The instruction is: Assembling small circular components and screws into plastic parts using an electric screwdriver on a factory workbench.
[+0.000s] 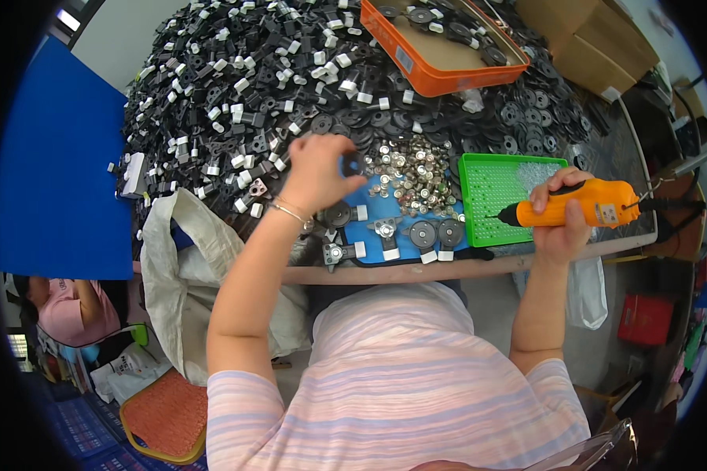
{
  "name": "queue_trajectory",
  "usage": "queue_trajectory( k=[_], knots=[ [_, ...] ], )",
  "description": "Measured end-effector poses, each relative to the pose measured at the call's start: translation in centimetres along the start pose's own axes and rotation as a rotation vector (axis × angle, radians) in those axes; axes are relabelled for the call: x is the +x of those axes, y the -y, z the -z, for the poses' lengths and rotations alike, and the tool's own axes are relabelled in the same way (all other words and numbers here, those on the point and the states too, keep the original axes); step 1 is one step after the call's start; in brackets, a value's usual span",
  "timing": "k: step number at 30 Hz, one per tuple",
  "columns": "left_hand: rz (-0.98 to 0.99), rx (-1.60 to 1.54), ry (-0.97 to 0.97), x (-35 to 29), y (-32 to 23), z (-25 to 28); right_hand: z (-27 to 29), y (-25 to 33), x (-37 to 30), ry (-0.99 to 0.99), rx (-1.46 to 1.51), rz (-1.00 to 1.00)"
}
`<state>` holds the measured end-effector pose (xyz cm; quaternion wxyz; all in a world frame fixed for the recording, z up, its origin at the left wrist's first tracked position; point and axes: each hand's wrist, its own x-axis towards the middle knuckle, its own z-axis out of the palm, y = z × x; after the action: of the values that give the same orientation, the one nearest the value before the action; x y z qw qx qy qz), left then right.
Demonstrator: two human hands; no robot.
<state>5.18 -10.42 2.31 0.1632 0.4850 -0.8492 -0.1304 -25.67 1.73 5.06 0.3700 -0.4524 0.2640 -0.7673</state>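
My left hand (320, 169) is over the near edge of the pile, thumb and fingers closed around a small dark part (351, 164); motion blur hides its exact kind. In my right hand (562, 216) is an orange electric screwdriver (593, 206), held level with its black tip pointing left. That tip is above a green perforated tray (475, 169) holding small clear pieces (538, 174). Between my hands lies a heap of small shiny metal fittings (416, 177) on a blue mat (373, 242). Several black pieces with white tabs (385, 229) and black discs (423, 234) line the table's near edge.
A large mound of black parts with white tabs (236, 86) covers the table's left and back. Black discs (526, 118) lie around an orange tray (448, 81). A cardboard box (597, 47) stands back right. A whitish sack (184, 267) hangs at the left edge. Another person (78, 310) sits left.
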Motion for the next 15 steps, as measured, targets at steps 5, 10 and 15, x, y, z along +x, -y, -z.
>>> queue_trajectory(
  k=[5, 10, 15],
  knots=[
    [-0.046, 0.084, -0.099, 1.1, -4.4, -3.9, -0.9, -0.6, 0.2, -0.004, 0.017, -0.006],
    [-0.008, 0.209, -0.019, 2.0, -4.5, -4.8, -0.6, -0.3, -0.1, 0.065, 0.006, 0.034],
    [-0.152, 0.013, 0.097, 1.6, -2.6, -3.2, -0.2, -0.1, -0.4, 0.001, 0.012, 0.034]
  ],
)
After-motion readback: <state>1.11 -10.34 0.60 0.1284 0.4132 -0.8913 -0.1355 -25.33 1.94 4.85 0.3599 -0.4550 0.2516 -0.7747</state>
